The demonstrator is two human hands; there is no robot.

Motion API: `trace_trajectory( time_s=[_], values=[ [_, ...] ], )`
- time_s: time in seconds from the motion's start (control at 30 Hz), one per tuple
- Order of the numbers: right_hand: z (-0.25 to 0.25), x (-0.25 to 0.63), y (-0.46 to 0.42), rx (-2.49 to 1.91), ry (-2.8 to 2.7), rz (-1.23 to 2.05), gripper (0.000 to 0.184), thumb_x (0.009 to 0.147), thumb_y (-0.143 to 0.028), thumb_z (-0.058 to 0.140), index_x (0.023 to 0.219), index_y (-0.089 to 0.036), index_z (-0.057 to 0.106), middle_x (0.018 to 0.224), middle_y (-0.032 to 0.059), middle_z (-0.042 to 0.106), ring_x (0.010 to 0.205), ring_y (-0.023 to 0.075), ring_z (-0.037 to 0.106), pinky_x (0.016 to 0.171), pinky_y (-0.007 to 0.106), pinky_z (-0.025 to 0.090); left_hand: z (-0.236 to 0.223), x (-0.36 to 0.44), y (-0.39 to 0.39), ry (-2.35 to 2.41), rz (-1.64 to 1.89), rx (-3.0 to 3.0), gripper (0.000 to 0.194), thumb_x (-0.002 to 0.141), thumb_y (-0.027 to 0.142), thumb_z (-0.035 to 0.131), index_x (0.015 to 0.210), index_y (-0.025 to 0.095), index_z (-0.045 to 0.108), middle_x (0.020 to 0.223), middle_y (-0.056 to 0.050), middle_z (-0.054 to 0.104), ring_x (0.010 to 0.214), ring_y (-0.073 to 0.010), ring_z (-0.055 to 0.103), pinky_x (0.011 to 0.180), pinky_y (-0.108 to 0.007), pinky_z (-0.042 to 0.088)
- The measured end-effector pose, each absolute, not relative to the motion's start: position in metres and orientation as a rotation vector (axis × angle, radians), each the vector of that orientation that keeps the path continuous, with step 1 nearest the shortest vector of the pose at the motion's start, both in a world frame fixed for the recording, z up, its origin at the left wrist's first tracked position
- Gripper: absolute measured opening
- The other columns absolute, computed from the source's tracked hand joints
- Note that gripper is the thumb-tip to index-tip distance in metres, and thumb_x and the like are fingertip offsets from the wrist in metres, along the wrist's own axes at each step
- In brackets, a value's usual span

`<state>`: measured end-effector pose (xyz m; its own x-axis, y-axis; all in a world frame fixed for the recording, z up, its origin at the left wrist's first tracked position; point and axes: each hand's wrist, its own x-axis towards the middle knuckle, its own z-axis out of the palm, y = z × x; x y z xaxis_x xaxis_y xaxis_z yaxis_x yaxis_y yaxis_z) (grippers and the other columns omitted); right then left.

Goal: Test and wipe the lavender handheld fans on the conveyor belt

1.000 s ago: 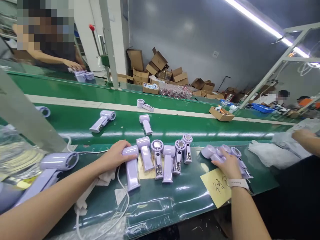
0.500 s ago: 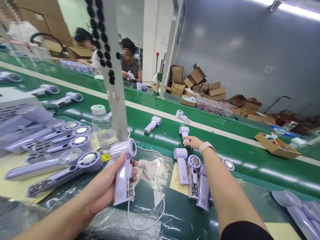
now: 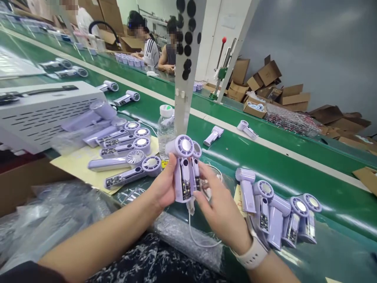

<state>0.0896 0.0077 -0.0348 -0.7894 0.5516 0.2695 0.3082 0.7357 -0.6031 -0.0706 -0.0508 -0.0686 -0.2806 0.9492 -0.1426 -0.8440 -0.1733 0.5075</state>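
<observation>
Still gripping a purple fan in the left hand; now holding a second fan, fetched off the green belt, in the right hand, so handling both together.

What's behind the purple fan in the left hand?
Partly behind the purple fan is a second fan, held in the right hand, its left edge covered. Farther back stands a clear bottle with a white cap; the purple fan hides its lower right part.

Green bench: 5 lavender fan units side by side at right; yellow sheet at left.
Green belt: 1 fan across the pale strip, 1 fan just off it, others at left.
</observation>
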Motion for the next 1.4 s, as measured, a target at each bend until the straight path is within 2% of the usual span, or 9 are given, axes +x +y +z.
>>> trace_trajectory(
  time_s=[0.13,0.23,0.33,0.47,0.67,0.9,1.0,1.2,1.4],
  values=[
    [-0.074,0.092,-0.024,-1.156,-2.541,0.801,0.039,0.090,-0.023,0.062,0.127,-0.011,0.058,0.067,0.0052,0.071,0.060,0.0246,0.069,0.057,0.031,0.051,-0.076,-0.082,-0.070,0.643,1.827,0.344,0.056,0.071,0.066,0.079,0.097,0.016,0.075,0.111,-0.012,0.080,0.093,-0.0236,0.076,0.086,-0.032,0.062],
    [-0.086,0.091,-0.033,-1.133,-2.587,0.914,0.053,0.087,-0.012,0.058,0.140,-0.010,0.054,0.074,0.0081,0.072,0.066,0.0261,0.070,0.062,0.033,0.051,-0.067,-0.084,-0.074,0.678,1.861,0.430,0.062,0.064,0.073,0.080,0.090,0.017,0.075,0.105,-0.010,0.080,0.099,-0.0273,0.075,0.086,-0.034,0.062],
    [-0.081,0.102,-0.030,-0.950,-2.199,1.619,0.057,0.093,-0.024,0.054,0.148,-0.016,0.046,0.075,0.0007,0.066,0.062,0.0196,0.064,0.060,0.031,0.052,-0.057,-0.080,-0.071,0.673,1.904,0.497,0.069,0.061,0.080,0.076,0.089,0.017,0.075,0.100,-0.009,0.078,0.115,-0.0352,0.070,0.094,-0.041,0.060],
    [-0.073,0.118,-0.027,-0.881,-1.850,2.083,0.033,0.089,-0.044,0.065,0.103,-0.015,0.071,0.057,-0.0051,0.054,0.047,0.0125,0.052,0.049,0.025,0.043,-0.051,-0.068,-0.060,0.631,1.924,0.530,0.070,0.055,0.084,0.076,0.078,0.019,0.069,0.104,-0.012,0.077,0.123,-0.0400,0.064,0.099,-0.049,0.058],
    [-0.066,0.110,-0.038,-0.727,-1.750,1.930,0.037,0.094,-0.050,0.064,0.075,-0.018,0.064,0.052,-0.0039,0.055,0.050,0.0114,0.054,0.054,0.024,0.044,-0.049,-0.050,-0.047,0.554,1.899,0.555,0.069,0.061,0.086,0.070,0.068,0.019,0.063,0.102,-0.011,0.076,0.113,-0.0368,0.069,0.090,-0.046,0.060],
    [-0.079,0.100,-0.053,-0.812,-1.478,1.926,0.045,0.098,-0.062,0.052,0.080,-0.022,0.055,0.047,-0.0110,0.037,0.037,0.0090,0.036,0.039,0.021,0.029,-0.054,-0.042,-0.044,0.631,1.988,0.596,0.069,0.055,0.085,0.074,0.069,0.017,0.068,0.093,-0.010,0.077,0.100,-0.0324,0.073,0.080,-0.038,0.061],
    [-0.080,0.106,-0.050,-0.720,-1.717,1.808,0.037,0.103,-0.051,0.050,0.083,-0.021,0.058,0.068,-0.0022,0.055,0.063,0.0145,0.056,0.060,0.026,0.045,-0.055,-0.039,-0.045,0.642,1.990,0.562,0.070,0.055,0.086,0.073,0.066,0.017,0.067,0.099,-0.010,0.077,0.110,-0.0349,0.070,0.089,-0.041,0.060],
    [-0.076,0.116,-0.045,-0.529,-1.944,1.481,0.030,0.107,-0.038,0.043,0.090,-0.023,0.062,0.100,0.0049,0.065,0.093,0.0200,0.061,0.083,0.031,0.047,-0.045,-0.038,-0.047,0.532,1.944,0.366,0.068,0.057,0.085,0.073,0.065,0.018,0.062,0.110,-0.010,0.076,0.114,-0.0338,0.069,0.094,-0.045,0.060],
    [-0.078,0.108,-0.047,-0.773,-1.681,1.645,0.043,0.102,-0.052,0.051,0.070,-0.023,0.054,0.055,-0.0035,0.052,0.053,0.0148,0.053,0.054,0.026,0.044,-0.047,-0.042,-0.050,0.519,1.904,0.479,0.068,0.055,0.083,0.076,0.064,0.018,0.061,0.112,-0.010,0.075,0.113,-0.0338,0.070,0.090,-0.042,0.061]
  ],
)
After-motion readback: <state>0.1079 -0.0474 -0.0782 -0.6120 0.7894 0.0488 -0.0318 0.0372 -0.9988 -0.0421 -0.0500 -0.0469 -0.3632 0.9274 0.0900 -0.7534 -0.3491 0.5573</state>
